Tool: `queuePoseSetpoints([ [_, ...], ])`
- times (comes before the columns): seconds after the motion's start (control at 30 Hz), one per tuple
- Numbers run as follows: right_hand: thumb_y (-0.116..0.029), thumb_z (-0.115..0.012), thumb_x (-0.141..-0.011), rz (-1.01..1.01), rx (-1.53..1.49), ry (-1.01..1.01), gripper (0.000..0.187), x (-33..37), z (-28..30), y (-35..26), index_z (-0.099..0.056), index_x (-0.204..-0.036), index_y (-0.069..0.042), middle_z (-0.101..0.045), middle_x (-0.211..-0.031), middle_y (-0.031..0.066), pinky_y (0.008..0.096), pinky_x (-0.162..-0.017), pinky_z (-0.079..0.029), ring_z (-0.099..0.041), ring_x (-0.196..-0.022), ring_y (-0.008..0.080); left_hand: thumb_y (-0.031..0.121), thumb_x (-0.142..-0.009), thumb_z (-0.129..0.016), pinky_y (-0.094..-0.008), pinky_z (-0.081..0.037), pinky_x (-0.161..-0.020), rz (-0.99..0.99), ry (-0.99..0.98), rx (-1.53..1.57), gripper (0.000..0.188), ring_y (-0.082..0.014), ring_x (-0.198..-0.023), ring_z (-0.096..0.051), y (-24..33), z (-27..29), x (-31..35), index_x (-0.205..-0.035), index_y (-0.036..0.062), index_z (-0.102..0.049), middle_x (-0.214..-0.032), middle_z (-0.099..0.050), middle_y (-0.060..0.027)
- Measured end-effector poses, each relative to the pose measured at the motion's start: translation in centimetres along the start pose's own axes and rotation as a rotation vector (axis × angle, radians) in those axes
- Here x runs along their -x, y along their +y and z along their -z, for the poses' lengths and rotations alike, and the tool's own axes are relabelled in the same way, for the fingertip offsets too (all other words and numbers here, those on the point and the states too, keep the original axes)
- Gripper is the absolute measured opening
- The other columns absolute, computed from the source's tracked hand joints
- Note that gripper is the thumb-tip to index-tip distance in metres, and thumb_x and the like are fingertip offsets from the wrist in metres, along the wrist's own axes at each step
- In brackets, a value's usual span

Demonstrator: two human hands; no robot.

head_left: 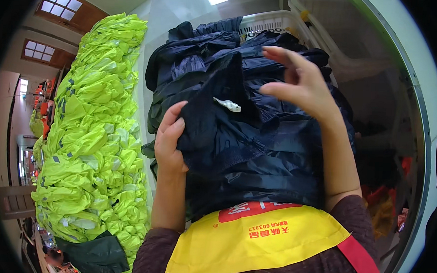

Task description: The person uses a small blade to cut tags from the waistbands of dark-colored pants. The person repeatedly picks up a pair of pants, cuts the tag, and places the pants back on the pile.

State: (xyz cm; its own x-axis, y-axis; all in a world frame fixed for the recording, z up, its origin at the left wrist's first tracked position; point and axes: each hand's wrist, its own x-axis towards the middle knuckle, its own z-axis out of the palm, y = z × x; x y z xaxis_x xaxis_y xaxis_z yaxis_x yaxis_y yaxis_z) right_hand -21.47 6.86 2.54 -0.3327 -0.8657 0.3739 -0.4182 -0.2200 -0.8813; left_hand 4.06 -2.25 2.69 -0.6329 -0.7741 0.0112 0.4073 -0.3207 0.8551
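Observation:
A dark navy or black garment piece [206, 131] is held up in front of me. My left hand [169, 139] grips its left edge, thumb on top and the other fingers partly hidden behind the cloth. On the dark fabric lies a small, shiny white twisted strip [228, 105], perhaps a label; I cannot tell its exact kind. My right hand [303, 81] hovers over the upper right of the pile, thumb and fingers spread apart, nothing visible between them. Beneath both hands spreads a large heap of dark, glossy garments [256, 163].
A long heap of bright yellow-green garments [96, 120] runs along my left, with a dark cloth [96, 253] at its near end. Behind the dark heap stands a white plastic basket [269, 23]. A yellow apron [257, 242] covers my front. Red and orange items [383, 204] lie at the right.

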Motion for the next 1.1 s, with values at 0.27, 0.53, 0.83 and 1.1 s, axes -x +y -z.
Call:
queuePoseSetpoints([
  [0.27,-0.006,-0.060,-0.083,0.087,-0.214,-0.270,0.027,-3.2,-4.6,0.1,-0.059,-0.109,-0.003,-0.056,-0.084,-0.0032,0.0199,-0.065,-0.040,-0.047,-0.069,0.0061,0.020,-0.076,-0.069,-0.0265,-0.049,-0.080,0.107,-0.254,-0.012,0.045,-0.0153,-0.088,-0.059,0.1,2.8,2.3,-0.109,-0.0040,-0.050,-0.100,-0.060,-0.0105],
  [0.53,-0.003,-0.058,-0.084,0.114,-0.125,-0.151,0.012,-1.8,-6.4,0.6,-0.056,-0.095,0.001,-0.056,-0.082,0.0038,0.0224,-0.069,-0.043,-0.050,-0.074,0.0089,0.004,-0.070,-0.069,-0.0329,-0.045,-0.085,-0.222,-0.172,-1.305,0.036,-0.0270,-0.095,-0.059,4.4,-2.4,3.7,-0.104,0.0008,-0.060,-0.103,-0.060,-0.0144],
  [0.83,-0.005,-0.065,-0.076,0.119,-0.075,0.159,0.016,-0.3,-6.7,-0.9,-0.055,-0.088,-0.001,-0.054,-0.069,0.0130,0.0287,-0.059,-0.045,-0.050,-0.058,0.0237,0.020,-0.057,-0.086,-0.0283,-0.049,-0.070,-0.690,-0.003,-1.449,0.069,-0.0190,-0.076,-0.056,-0.6,-10.2,2.1,-0.111,0.0026,-0.046,-0.096,-0.054,-0.0097],
  [1.1,-0.007,-0.063,-0.072,0.035,0.073,0.081,0.035,0.5,-0.8,-2.6,-0.060,-0.107,-0.004,-0.056,-0.076,0.0084,0.0267,-0.067,-0.047,-0.054,-0.067,0.0180,-0.005,-0.076,-0.058,-0.0253,-0.048,-0.081,-0.465,-0.117,-1.192,0.040,-0.0144,-0.092,-0.058,-3.7,-6.7,-1.3,-0.116,-0.0040,-0.049,-0.100,-0.058,-0.0102],
])
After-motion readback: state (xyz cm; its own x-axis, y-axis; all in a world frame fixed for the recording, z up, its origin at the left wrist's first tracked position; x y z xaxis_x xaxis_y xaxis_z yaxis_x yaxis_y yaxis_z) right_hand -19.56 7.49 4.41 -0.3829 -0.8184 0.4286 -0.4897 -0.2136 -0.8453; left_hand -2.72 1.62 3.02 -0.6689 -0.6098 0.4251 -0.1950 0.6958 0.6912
